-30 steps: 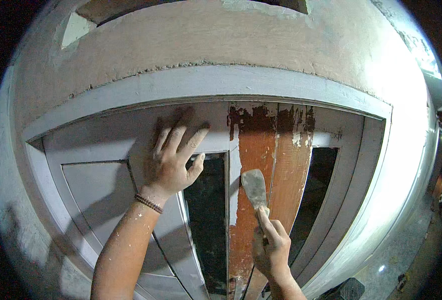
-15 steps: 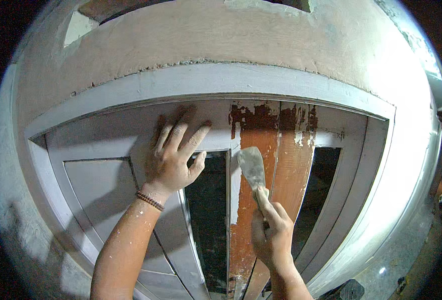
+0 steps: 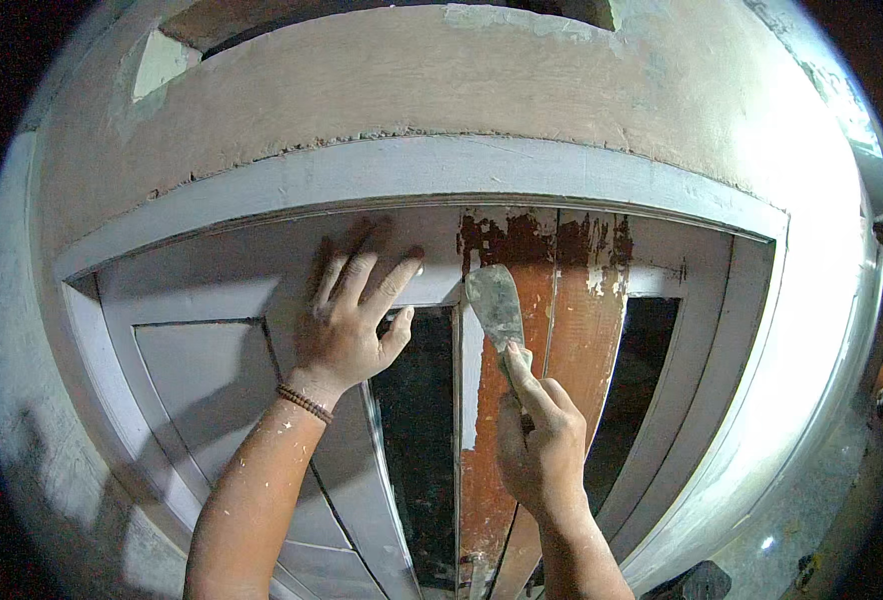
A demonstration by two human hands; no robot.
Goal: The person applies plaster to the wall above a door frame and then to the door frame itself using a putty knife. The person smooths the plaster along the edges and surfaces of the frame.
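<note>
A scraper with a worn, dusty blade is gripped in my right hand, index finger laid along its neck. The blade lies at the border between pale paint and a stripped reddish-brown strip on the door. Ragged dark patches and pale flecks mark the top of that strip. A narrow band of pale paint remains along its left side. My left hand rests with fingers spread against the pale door, a beaded bracelet on its wrist. White flecks dot the left forearm.
Dark glass panes flank the stripped strip, one more on the right. A pale frame surrounds the door. Above it is a plastered wall with an opening. A dark object sits on the floor at the lower right.
The scraper blade has moved up and slightly left along the paint edge, with my right hand shifting along. My left hand keeps its place on the door.
</note>
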